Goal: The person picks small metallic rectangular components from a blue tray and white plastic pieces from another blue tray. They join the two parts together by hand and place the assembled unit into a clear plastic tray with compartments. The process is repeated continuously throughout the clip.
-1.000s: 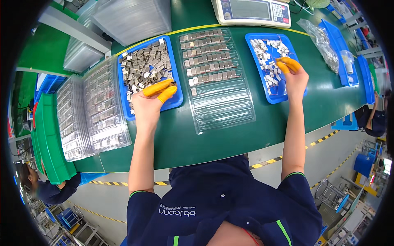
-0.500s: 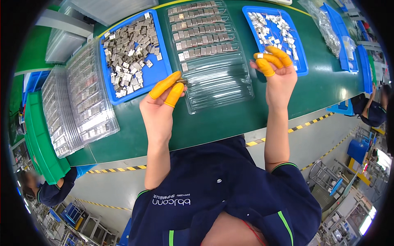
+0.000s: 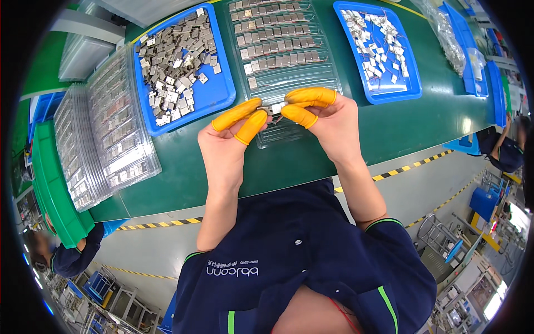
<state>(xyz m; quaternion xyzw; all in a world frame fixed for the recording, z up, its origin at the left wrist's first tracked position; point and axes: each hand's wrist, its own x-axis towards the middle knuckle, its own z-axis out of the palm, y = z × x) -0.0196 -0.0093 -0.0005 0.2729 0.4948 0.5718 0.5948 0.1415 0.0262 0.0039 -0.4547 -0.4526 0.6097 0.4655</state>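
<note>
My left hand (image 3: 227, 146), yellow covers on thumb and finger, pinches a small grey metal housing (image 3: 267, 110). Opposite it, my right hand (image 3: 332, 123), with similar yellow finger covers, pinches a small white connector (image 3: 277, 107) with thin wires. The two parts meet end to end between my fingertips; how far one sits inside the other I cannot tell. Beneath my hands lies a clear plastic tray (image 3: 271, 136), its far rows filled with grey housings. To the left, a blue tray (image 3: 223, 93) holds loose grey housings. A blue tray (image 3: 389, 97) of white wired connectors lies to the right.
Stacked clear trays (image 3: 119, 131) lean at the left beside a green bin (image 3: 55, 183). A clear plastic bag (image 3: 445, 42) and more blue trays (image 3: 467, 78) lie at the far right. The green table's (image 3: 183, 189) front edge is near my body. Other people sit at both sides.
My right hand has come left from beside the connector tray, carrying a white connector to the housing in my left hand. The left hand has shifted slightly right.
</note>
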